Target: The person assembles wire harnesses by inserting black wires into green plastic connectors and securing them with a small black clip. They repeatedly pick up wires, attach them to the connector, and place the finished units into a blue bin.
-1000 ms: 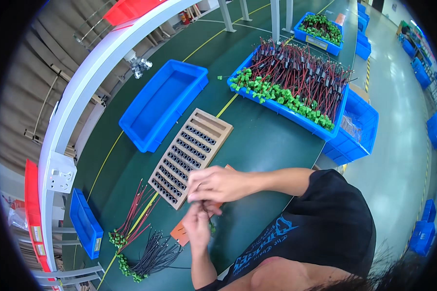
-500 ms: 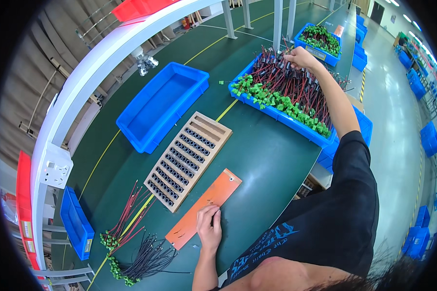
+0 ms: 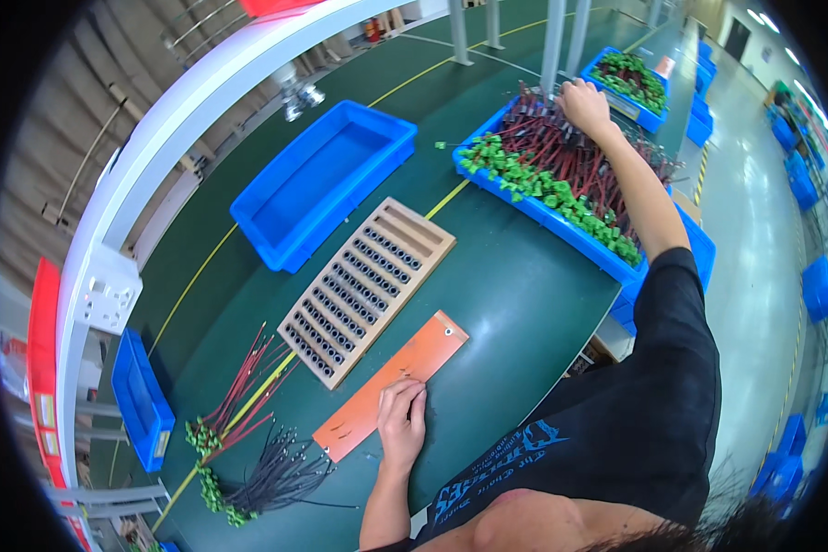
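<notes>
My left hand [image 3: 402, 421] rests on the near edge of an orange strip board [image 3: 432, 342], its fingers curled together; whatever is between them is hidden. A few small dark slivers lie on the board. My right arm stretches to the far end of a blue bin [image 3: 547, 218] heaped with red and black wires [image 3: 570, 156] that have green connectors [image 3: 561, 207] along the near side. There my right hand [image 3: 586, 107] is closed with bent fingertips among the wire ends; its grip is hidden. Beyond the board lies a wooden tray [image 3: 415, 224] with rows of black round-holed pieces.
Past the wooden tray sits an empty blue bin [image 3: 290, 198]. Red wires [image 3: 239, 396] and black wires [image 3: 290, 474] with green ends lie at the near left. A second filled blue bin [image 3: 655, 118] stands farther back, beside grey frame posts [image 3: 554, 46].
The view has shifted, moving the bench things slightly in the picture. My right hand stays over the far end of the wire bin, its fingers bent more. My left hand stays at the board.
</notes>
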The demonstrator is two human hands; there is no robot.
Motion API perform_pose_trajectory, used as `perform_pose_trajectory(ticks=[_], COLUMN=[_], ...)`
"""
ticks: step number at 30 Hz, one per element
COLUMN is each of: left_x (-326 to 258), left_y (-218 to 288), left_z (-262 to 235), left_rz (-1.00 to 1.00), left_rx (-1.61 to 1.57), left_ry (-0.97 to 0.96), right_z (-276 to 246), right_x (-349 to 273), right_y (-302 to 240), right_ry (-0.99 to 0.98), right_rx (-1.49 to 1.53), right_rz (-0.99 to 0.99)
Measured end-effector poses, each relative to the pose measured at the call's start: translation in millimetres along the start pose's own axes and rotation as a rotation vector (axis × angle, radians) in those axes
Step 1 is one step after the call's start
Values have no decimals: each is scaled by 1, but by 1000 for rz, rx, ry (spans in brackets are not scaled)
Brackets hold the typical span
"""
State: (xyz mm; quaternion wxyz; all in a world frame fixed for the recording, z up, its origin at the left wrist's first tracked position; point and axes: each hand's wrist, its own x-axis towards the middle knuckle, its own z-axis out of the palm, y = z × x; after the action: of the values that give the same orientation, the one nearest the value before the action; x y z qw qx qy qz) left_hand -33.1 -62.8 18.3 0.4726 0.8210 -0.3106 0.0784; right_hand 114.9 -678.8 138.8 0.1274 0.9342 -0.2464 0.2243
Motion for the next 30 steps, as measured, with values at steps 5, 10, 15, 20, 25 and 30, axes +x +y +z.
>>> perform_pose_trajectory(ticks=[5,10,15,20,25,30], left_x=[6,-3,0,1,-1,1], left_y=[-2,-5,-3,-3,-5,-5], left_z=[-1,0,3,3,1,0], left_rz=[9,2,6,16,5,21], left_rx=[35,17,37,26,30,26], left_ry=[-27,-19,-53,-26,-29,-47], right_z=[-37,-78,-40,-24,-15,-11], right_x=[-30,-4,-6,-11,-13,-8], right_y=[-77,-37,14,15,18,30], right_ry=[-47,-234,-501,-423,-394,-318], right_rx=[257,263,310,336,359,296], right_rz=[-400,-316,-234,-233,-237,-307])
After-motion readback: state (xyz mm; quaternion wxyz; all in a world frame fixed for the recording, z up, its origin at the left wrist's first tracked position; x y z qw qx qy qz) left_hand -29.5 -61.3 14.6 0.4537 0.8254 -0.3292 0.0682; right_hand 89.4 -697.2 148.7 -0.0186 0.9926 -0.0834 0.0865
